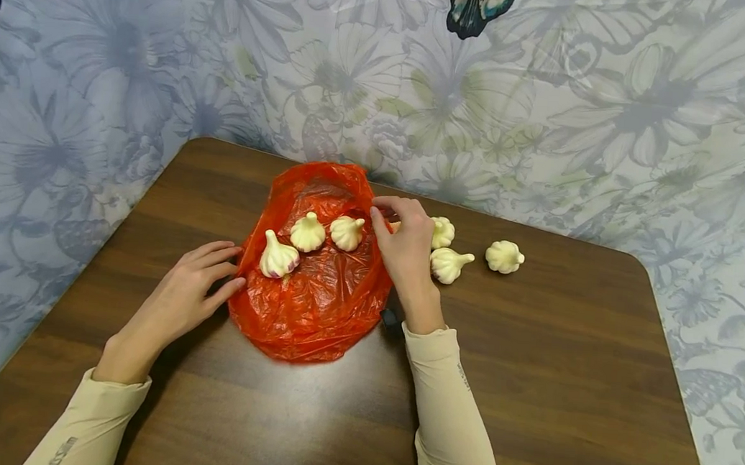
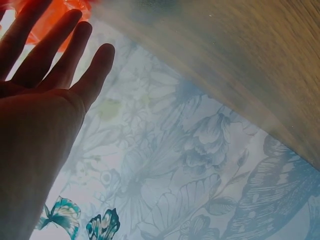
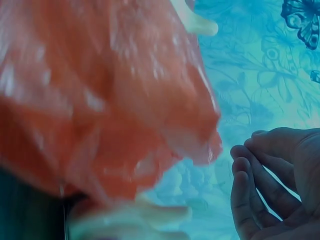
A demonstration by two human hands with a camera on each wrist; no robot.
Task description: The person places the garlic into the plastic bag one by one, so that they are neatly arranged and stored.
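A red plastic bag (image 1: pixel 314 322) stands spread wide on the wooden table, its rim rolled outward. Three garlic bulbs (image 1: pixel 307 232) lie inside it toward the back. At the bag's left side, my left hand (image 1: pixel 190 284) touches the film with extended, spread fingers. My right hand (image 1: pixel 407 246) is at the far right rim; its thumb and index fingertip sit close together there in the head view. In the right wrist view those fingers (image 3: pixel 287 150) point at the bag's upper edge (image 3: pixel 212 135), with a small gap and nothing visible between them.
Outside the bag, beyond my right hand, are more garlic bulbs: one (image 1: pixel 442 232) toward the back, one (image 1: pixel 449 265) in front of it, and another (image 1: pixel 504 257) farther right. The table (image 1: pixel 564 361) ends at floral wallpaper (image 1: pixel 452 108) along the back.
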